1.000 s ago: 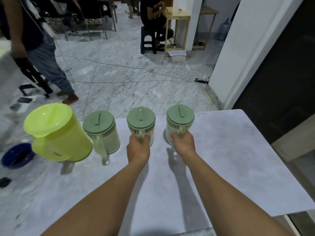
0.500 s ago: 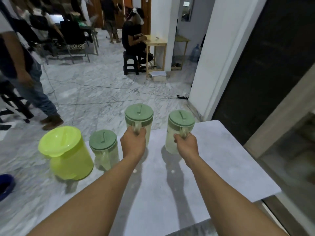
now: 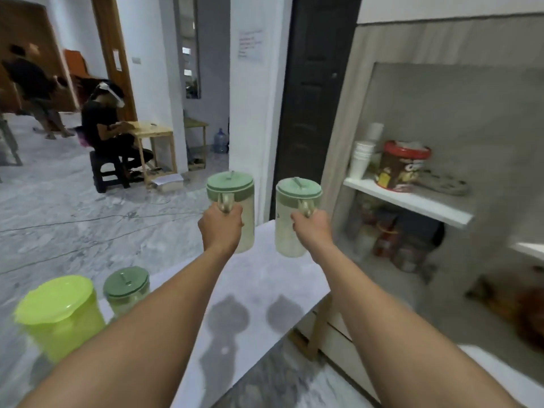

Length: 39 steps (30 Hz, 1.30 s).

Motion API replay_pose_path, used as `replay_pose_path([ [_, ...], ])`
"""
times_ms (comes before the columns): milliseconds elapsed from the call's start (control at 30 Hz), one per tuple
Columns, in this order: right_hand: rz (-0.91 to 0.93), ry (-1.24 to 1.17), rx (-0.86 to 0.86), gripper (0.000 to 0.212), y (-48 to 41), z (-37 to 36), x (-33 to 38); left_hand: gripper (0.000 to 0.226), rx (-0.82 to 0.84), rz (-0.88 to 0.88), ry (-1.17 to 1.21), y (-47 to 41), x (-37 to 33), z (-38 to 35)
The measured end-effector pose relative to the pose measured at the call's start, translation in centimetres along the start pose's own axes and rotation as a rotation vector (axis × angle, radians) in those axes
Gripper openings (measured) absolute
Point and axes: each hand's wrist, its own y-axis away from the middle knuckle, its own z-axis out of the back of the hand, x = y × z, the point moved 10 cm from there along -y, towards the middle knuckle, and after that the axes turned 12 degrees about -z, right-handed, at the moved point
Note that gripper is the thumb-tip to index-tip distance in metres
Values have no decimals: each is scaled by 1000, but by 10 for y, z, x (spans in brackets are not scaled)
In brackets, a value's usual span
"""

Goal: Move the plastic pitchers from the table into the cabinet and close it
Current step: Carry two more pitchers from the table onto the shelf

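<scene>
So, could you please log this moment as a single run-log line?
left hand: holds green-lidded pitcher aloft | right hand: holds second pitcher aloft | on table: yellow-green pitcher, small pitcher | cabinet: open

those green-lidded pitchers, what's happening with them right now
A person holds one green-lidded pitcher by its handle in each hand: left hand on the left pitcher, right hand on the right pitcher. Both are lifted clear of the table, facing the open cabinet. A third green-lidded pitcher and a lime-green pitcher remain on the table.
</scene>
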Motion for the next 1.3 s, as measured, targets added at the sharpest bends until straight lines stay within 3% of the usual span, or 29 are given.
replay_pose_path([
  [233, 55, -53, -282, 17, 56, 151, 25, 29, 187, -182, 49, 44, -115, -62],
  [533, -6, -141, -605, 27, 118, 357, 16, 22, 465, -322, 187, 147, -244, -174],
  [800, -77, -161, -744, 33, 150, 494, -26, 28, 666, -458, 240, 244, -325, -271],
  [1167, -54, -147, -891, 19, 162, 671, -78, 24, 764, -343, 448, 358, -401, -403],
  [1300, -48, -176, -963, 26, 144, 715, -100, 30, 773, -278, 503, 377, -404, -454],
])
